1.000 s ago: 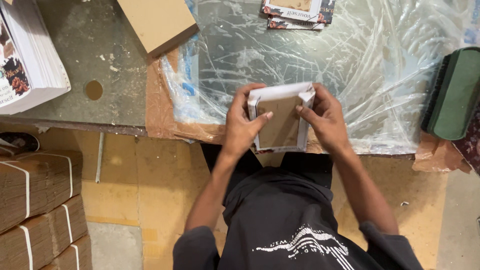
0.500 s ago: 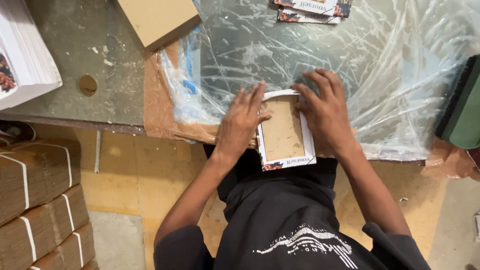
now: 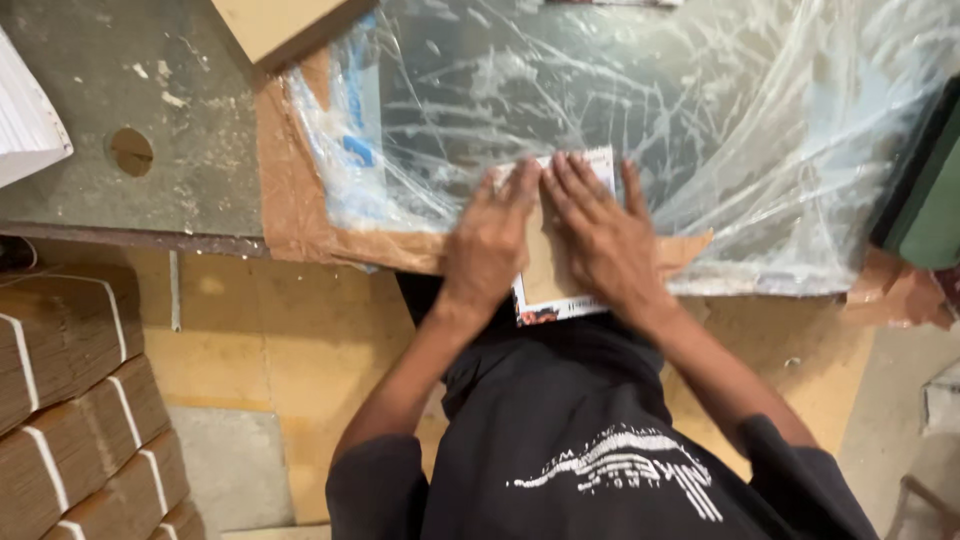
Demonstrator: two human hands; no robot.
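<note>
Clear plastic sheeting (image 3: 720, 120) covers the worktable (image 3: 150, 200) in front of me. At its near edge lies a brown cardboard panel with a white printed border (image 3: 548, 275), flat and overhanging slightly toward my body. My left hand (image 3: 490, 245) and right hand (image 3: 600, 235) lie flat on it side by side, fingers spread, pressing down, gripping nothing.

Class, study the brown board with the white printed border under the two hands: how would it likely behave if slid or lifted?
The board lies flat under both palms, so it is probably stiff. It looks thin, likely light. The clear plastic sheet beneath is glossy and wrinkled, so the board may slide easily.
</note>
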